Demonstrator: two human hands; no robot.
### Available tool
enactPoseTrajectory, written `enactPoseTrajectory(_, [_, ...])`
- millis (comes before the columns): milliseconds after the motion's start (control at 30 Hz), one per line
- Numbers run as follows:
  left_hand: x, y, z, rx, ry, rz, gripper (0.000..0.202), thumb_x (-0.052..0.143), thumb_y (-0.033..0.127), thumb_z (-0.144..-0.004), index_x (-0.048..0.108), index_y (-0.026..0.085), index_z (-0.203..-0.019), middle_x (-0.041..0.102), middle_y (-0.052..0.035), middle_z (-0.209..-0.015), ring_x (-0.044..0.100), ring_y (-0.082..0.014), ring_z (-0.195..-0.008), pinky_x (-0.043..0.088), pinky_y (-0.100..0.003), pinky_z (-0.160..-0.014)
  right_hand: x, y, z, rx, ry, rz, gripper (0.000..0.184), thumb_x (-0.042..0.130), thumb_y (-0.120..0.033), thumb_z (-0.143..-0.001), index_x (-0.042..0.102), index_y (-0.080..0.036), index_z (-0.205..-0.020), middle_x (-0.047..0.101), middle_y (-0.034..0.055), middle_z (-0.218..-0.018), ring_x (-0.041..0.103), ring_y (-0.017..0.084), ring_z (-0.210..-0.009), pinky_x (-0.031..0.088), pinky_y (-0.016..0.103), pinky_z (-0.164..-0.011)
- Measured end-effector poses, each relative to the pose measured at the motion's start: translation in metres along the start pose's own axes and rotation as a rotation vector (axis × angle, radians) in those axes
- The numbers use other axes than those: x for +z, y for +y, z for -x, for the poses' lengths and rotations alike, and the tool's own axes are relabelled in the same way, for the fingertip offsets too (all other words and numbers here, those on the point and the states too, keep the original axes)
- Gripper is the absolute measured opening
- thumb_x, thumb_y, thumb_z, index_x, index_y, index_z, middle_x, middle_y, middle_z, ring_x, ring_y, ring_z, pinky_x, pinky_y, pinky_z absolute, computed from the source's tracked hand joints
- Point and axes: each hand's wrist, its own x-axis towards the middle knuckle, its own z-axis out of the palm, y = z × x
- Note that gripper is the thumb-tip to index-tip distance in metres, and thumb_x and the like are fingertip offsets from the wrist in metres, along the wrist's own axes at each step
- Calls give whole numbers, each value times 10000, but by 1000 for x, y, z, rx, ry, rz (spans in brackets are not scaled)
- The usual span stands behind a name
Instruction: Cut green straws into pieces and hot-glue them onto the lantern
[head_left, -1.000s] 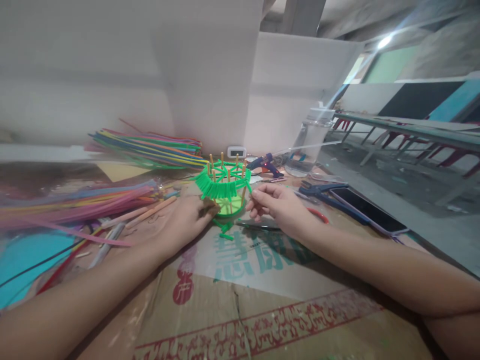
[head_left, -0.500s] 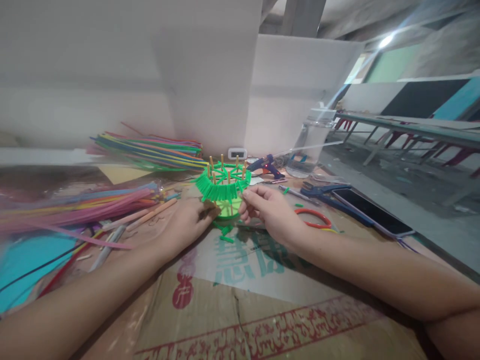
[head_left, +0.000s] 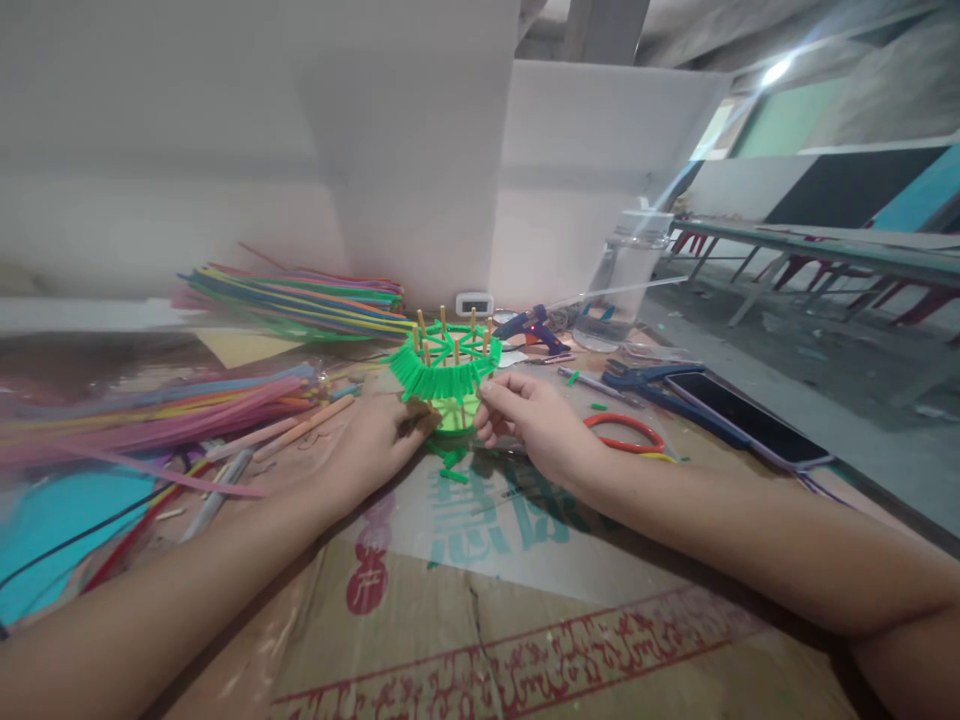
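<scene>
In front of me stands a small round model (head_left: 442,375) with a sloping fringe of short green pipe cleaner pieces, thin wooden sticks rising through it and a light-green base. My left hand (head_left: 386,435) is closed at the left side of the base, fingertips on its lower part. At the right edge of the fringe, my right hand (head_left: 525,412) is pinched, thumb against forefinger; whatever lies between the fingertips is too small to make out. Loose green pipe cleaner bits (head_left: 454,476) lie on the table just in front of the base.
Bundles of coloured pipe cleaners (head_left: 300,305) lie at the back left, more (head_left: 187,410) nearer. A blue glue gun (head_left: 534,330) and a clear water bottle (head_left: 619,280) are behind. On the right are red-handled scissors (head_left: 626,432), blue-handled pliers (head_left: 675,395) and a phone (head_left: 750,415).
The view has shifted very slightly. Both hands stay at the model, with the right fingertips moved a touch left along the fringe's edge.
</scene>
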Motion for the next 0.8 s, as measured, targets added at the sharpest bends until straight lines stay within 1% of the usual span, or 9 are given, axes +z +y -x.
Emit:
enactPoseTrajectory(300, [0,0,0,-16,-28,22,352,439,382,-963,678,168,-817,678,-61,-776,584,-190,-717,407,-294,-663,3,0,-1,39,-11,-24,211,680,-311,-829,562,-171,-725,655,-5,-615,602,95,-500,500,224,-497])
enactPoseTrajectory(433, [0,1,0,-12,-39,35,340,441,377,-964,683,168,-850,688,-64,-800,592,-188,-720,408,-287,-655,4,0,-2,45,-13,-37,224,693,-317,-825,561,-172,-717,654,-8,-610,601,92,-500,500,215,-491])
enactPoseTrajectory(567, [0,2,0,-11,-22,32,325,454,365,-954,689,170,-843,697,-66,-803,599,-195,-726,415,-294,-664,0,1,-5,61,-49,-12,270,716,-381,-814,563,-175,-732,673,4,-622,617,101,-516,520,229,-522])
enactPoseTrajectory(667, [-1,2,-1,-22,-18,12,314,470,354,-940,701,174,-828,701,-69,-793,602,-204,-738,427,-305,-686,-9,2,-7,92,-103,60,353,683,-498,-824,575,-171,-747,685,31,-624,636,124,-528,523,251,-531])
enactPoseTrajectory(733, [-1,3,-1,-25,-13,2,312,475,362,-935,704,181,-822,702,-68,-787,602,-206,-741,435,-310,-696,-17,0,-7,60,-101,135,416,628,-575,-837,568,-176,-736,668,29,-609,621,128,-517,509,262,-521])
enactPoseTrajectory(800, [-1,3,-1,-19,-2,7,302,487,368,-930,706,188,-827,703,-66,-791,604,-209,-753,442,-314,-707,-25,-4,-6,-66,-58,266,403,606,-571,-853,543,-190,-737,624,-1,-597,572,115,-500,472,257,-507])
